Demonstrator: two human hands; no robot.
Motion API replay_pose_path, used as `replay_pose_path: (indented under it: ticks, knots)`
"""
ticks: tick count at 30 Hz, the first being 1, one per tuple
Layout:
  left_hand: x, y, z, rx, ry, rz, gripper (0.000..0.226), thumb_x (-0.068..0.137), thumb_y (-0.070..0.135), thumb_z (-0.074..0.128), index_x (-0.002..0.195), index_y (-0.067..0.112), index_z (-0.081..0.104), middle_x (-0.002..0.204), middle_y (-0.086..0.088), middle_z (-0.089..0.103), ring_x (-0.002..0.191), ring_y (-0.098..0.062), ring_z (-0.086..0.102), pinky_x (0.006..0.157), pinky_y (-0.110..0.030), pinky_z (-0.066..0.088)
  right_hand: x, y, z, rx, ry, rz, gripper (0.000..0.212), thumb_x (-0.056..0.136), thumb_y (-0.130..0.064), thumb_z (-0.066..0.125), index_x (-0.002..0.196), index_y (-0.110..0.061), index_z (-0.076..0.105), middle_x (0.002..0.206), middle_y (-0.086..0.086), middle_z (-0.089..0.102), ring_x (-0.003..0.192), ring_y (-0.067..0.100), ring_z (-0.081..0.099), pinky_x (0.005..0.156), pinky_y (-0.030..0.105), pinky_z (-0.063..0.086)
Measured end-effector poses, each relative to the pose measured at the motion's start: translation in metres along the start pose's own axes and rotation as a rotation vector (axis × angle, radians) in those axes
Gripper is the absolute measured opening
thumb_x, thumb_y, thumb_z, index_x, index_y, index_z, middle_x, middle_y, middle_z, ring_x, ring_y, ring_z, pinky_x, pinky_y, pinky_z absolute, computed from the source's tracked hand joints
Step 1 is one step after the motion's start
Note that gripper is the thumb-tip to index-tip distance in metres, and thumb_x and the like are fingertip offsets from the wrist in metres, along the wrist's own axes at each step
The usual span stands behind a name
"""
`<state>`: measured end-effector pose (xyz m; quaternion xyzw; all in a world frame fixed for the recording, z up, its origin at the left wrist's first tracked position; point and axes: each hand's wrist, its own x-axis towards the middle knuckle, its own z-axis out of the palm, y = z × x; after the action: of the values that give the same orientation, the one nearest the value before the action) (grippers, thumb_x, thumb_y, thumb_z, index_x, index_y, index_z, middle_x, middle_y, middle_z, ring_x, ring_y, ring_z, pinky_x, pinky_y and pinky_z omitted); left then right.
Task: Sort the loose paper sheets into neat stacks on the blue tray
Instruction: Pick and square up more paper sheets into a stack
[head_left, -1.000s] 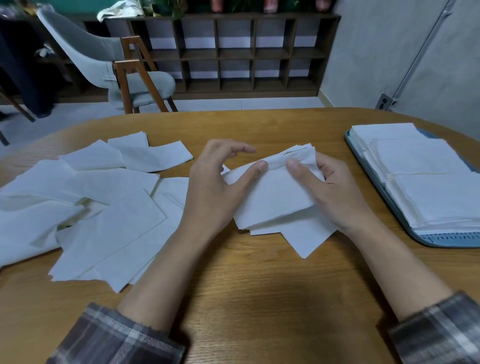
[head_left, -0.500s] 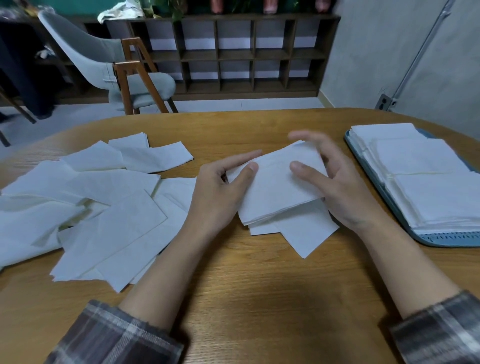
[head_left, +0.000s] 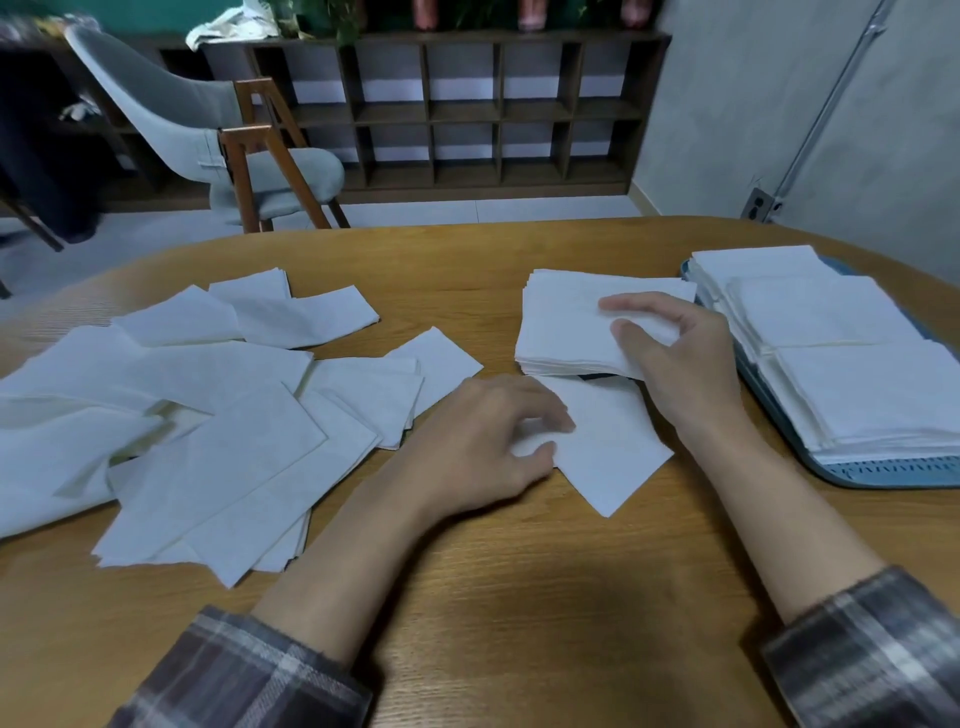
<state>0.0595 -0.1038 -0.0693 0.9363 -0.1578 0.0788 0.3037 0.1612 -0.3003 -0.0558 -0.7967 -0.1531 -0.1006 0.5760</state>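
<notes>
While the right hand (head_left: 675, 358) holds a squared bundle of white paper sheets (head_left: 566, 322) just left of the blue plastic tray (head_left: 883, 475), its grip is narrow: thumb on top, fingers curled round the bundle's near right corner. The bundle's longer side runs across toward the tray, so a short carry rightward looks due, and this hand is the nearer. Three neat white stacks (head_left: 831, 332) lie in a row on the tray. Farther left of the tray, the left hand (head_left: 483, 441) curls over a single white sheet (head_left: 608, 457) on the wooden worktop (head_left: 519, 597). Blur hides whether that grip pinches it. Farthest left of the tray sprawls a loose heap of white sheets (head_left: 208, 415).
</notes>
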Motion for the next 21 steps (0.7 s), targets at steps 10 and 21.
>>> replay_pose_path:
  ticks: [10,21]
  knots:
    - [-0.0011,0.0040,-0.0015,-0.024,0.038,-0.038,0.021,0.087,0.041,0.082,0.104,0.029,0.081,0.097,0.017,0.067,0.086,-0.002,0.059,0.076,-0.023,0.046,-0.0012,0.0013,0.0035,-0.039,-0.014,-0.006,0.027,0.100,-0.010,0.065,0.107,-0.030,0.081,0.114,-0.024,0.075,0.118,-0.009,0.060,0.095,-0.001,0.036]
    - [-0.0005,-0.0035,-0.0077,-0.022,0.039,-0.193,0.033,0.083,0.049,0.084,0.107,0.027,0.079,0.099,0.013,0.066,0.098,-0.006,0.063,0.094,-0.042,0.051,-0.0031,-0.0037,0.0039,0.000,-0.092,0.022,0.040,0.098,-0.003,0.060,0.116,-0.034,0.078,0.124,-0.028,0.066,0.111,-0.020,0.051,0.083,-0.004,0.034]
